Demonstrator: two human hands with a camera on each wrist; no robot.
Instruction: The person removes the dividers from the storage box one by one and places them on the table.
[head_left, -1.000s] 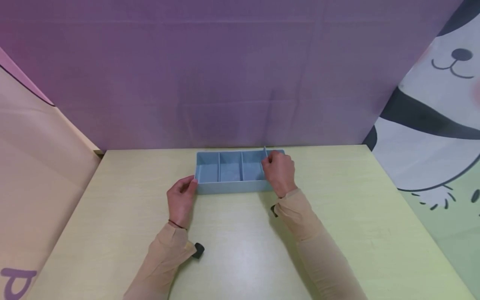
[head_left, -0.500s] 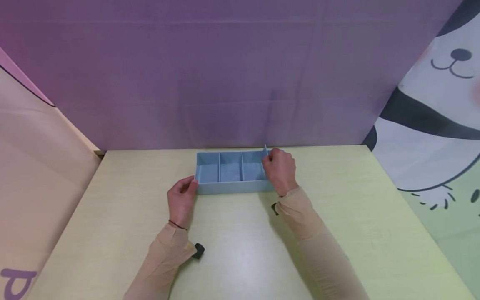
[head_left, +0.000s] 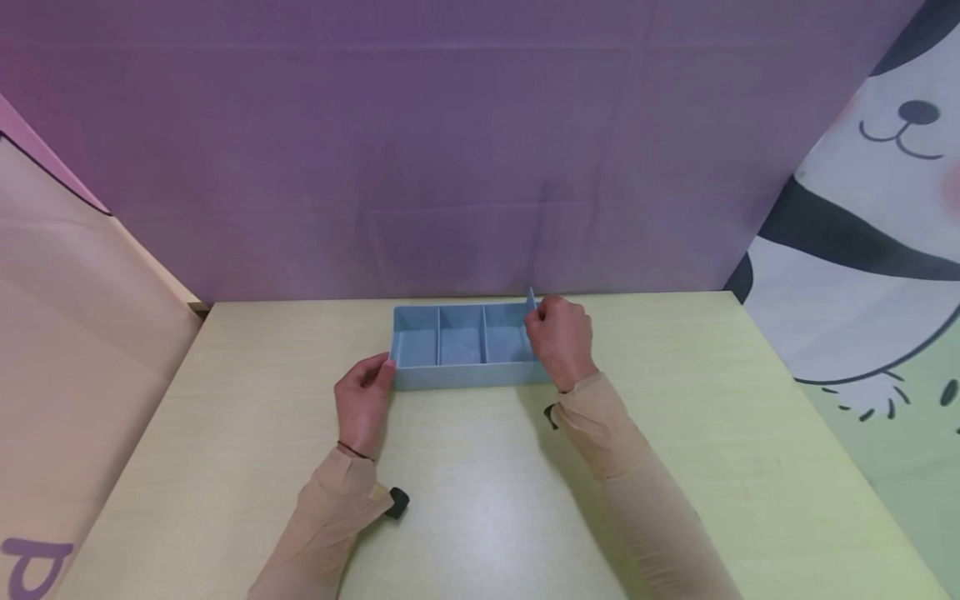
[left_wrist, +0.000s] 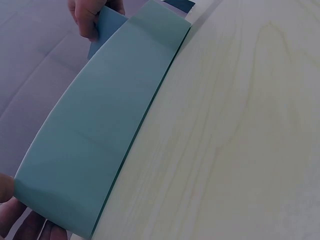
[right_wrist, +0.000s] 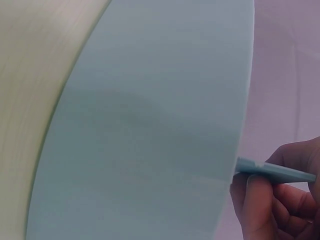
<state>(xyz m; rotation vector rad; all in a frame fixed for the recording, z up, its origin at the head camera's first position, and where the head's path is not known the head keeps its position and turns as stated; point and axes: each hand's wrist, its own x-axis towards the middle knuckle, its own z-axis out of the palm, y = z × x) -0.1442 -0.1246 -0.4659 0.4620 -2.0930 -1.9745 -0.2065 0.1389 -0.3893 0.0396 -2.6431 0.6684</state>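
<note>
A light blue divided storage box [head_left: 468, 376] sits at the table's far edge, its compartments open at the top. My left hand [head_left: 362, 400] holds the box's left end, thumb at the near corner and fingers along the short side; the left wrist view shows these fingertips [left_wrist: 7, 188] at the rim. At the box's right end, my right hand [head_left: 559, 342] pinches a thin blue divider [right_wrist: 277, 172] between thumb and fingers. The divider stands up past the rim, its top corner showing above the back wall in the head view. My right hand hides the rightmost compartment.
A pale wood-grain table [head_left: 465, 500] lies under the box and both forearms. Right behind the box hangs a purple cloth [head_left: 480, 150]. A printed panda cloth [head_left: 885, 275] is on the right and a beige cloth [head_left: 90, 333] on the left.
My right hand has risen slightly, and the divider in it sticks up a little further above the rim. The left hand and the box have stayed in place.
</note>
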